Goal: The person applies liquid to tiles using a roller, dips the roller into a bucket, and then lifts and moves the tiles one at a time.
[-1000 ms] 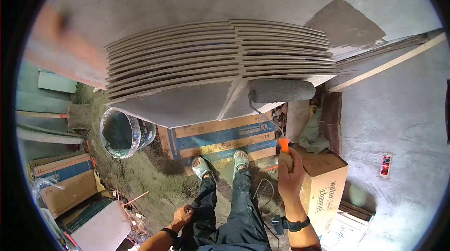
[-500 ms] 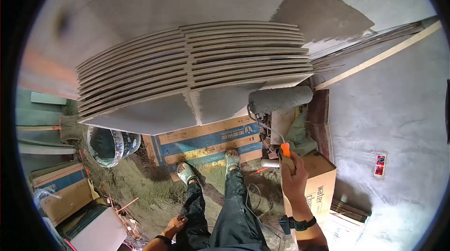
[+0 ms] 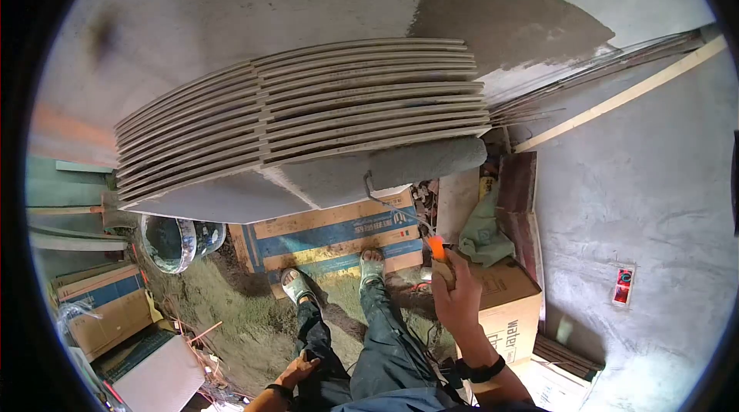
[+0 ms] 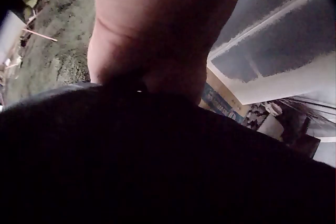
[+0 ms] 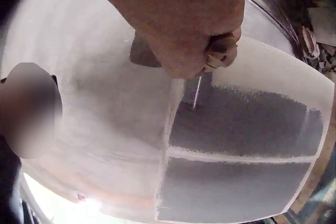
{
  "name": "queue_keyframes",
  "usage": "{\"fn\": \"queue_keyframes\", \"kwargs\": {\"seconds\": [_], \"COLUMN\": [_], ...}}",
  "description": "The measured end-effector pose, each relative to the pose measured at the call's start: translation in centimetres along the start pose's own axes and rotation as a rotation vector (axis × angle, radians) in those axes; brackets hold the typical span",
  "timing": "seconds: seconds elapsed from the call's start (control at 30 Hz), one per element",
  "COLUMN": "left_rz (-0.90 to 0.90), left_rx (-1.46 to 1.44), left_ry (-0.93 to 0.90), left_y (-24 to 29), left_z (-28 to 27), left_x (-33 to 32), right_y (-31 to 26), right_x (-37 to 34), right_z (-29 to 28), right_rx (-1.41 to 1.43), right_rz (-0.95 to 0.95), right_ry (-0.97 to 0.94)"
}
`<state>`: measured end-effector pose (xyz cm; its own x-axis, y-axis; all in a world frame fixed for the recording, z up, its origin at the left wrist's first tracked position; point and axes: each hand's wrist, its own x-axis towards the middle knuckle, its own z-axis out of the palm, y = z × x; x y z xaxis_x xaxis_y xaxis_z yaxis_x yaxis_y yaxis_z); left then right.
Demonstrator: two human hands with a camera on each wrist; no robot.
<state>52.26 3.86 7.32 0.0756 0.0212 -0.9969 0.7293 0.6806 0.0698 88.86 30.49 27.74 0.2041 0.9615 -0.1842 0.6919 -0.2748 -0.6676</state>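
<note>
My right hand [image 3: 459,293] grips the handle of a paint roller, with orange [image 3: 437,248] showing above the fingers. The grey, coated roller sleeve [image 3: 443,156] lies over the right part of the front tile [image 3: 223,195] of a large stack. Dark grey coating covers much of that tile, with a pale line crossing it. In the right wrist view, my hand [image 5: 194,45] is above the coated face [image 5: 247,124]; the sleeve cannot be made out there. My left hand [image 3: 298,370] rests by my left thigh, fingers loosely curled; the left wrist view shows skin against dark cloth.
A bucket [image 3: 168,242] stands left of the stack. Flattened cardboard [image 3: 339,236] lies before my feet. At the right are a box [image 3: 512,319], a green cloth [image 3: 483,231] and a wall [image 3: 639,181] with a red socket box. Boxes and scraps lie at the lower left.
From overlapping the stack's right edge, the roller has moved left onto the front tile, my right hand moving left with it. The head view has shifted. My left hand stays by the thigh.
</note>
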Motion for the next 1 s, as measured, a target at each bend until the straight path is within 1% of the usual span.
{"fn": "queue_keyframes", "kwargs": {"seconds": [0.03,0.1,0.13,0.2,0.27,0.33,0.4,0.47,0.53,0.6,0.67,0.7,0.77,0.8,0.87,0.9,0.93,1.0], "left_rz": [0.013,0.024,-0.01,-0.046,-0.009,-0.008,-0.005,-0.04,-0.03,-0.025,0.049,0.038,0.254,0.245,0.492,0.513,0.505,0.498], "left_rx": [0.004,0.01,-0.007,-0.024,-0.061,-0.042,-0.022,-0.032,0.011,0.052,0.149,0.148,0.211,0.209,0.278,0.293,0.29,0.38], "left_ry": [0.016,0.028,0.003,-0.022,0.014,0.013,0.011,-0.016,-0.017,-0.023,0.089,0.078,0.223,0.211,0.311,0.332,0.326,0.374], "left_y": [0.1,0.1,0.7,0.6,-0.1,-0.1,1.0,1.7,1.5,1.0,0.8,0.3,-0.5,-0.9,-0.1,0.6,1.1,2.0], "left_z": [0.2,0.4,0.2,0.3,0.6,0.5,-0.1,-0.4,-0.3,0.2,1.0,1.3,1.8,2.1,1.3,1.1,1.0,0.6], "left_x": [0.1,0.5,0.3,0.7,1.4,1.2,0.6,0.3,1.1,1.9,2.4,2.9,4.1,4.6,5.3,5.3,5.3,5.9], "right_y": [0.4,1.0,1.2,1.3,1.4,2.0,3.1,4.2,5.2,6.3,7.8,8.7,9.7,10.2,11.8,13.4,14.9,17.5], "right_x": [0.2,0.4,0.4,0.6,0.8,1.1,1.5,1.8,2.3,2.6,2.9,3.0,3.5,3.8,4.4,4.7,4.9,5.4], "right_z": [0.4,0.9,1.1,1.5,1.8,2.3,3.1,4.2,5.3,6.5,7.9,8.8,10.0,10.7,12.5,13.6,14.8,17.2], "right_rx": [0.005,-0.032,-0.07,-0.078,-0.083,-0.123,-0.135,-0.147,-0.17,-0.161,-0.153,-0.161,-0.181,-0.184,-0.215,-0.259,-0.258,-0.269], "right_rz": [-0.046,-0.061,-0.077,-0.058,-0.035,-0.079,-0.049,-0.017,-0.034,-0.005,0.024,0.017,0.035,0.044,0.017,-0.016,-0.01,-0.043], "right_ry": [0.005,0.003,0.001,-0.007,-0.018,-0.012,-0.04,-0.071,-0.078,-0.091,-0.108,-0.1,-0.105,-0.116,-0.108,-0.146,-0.156,-0.145]}}
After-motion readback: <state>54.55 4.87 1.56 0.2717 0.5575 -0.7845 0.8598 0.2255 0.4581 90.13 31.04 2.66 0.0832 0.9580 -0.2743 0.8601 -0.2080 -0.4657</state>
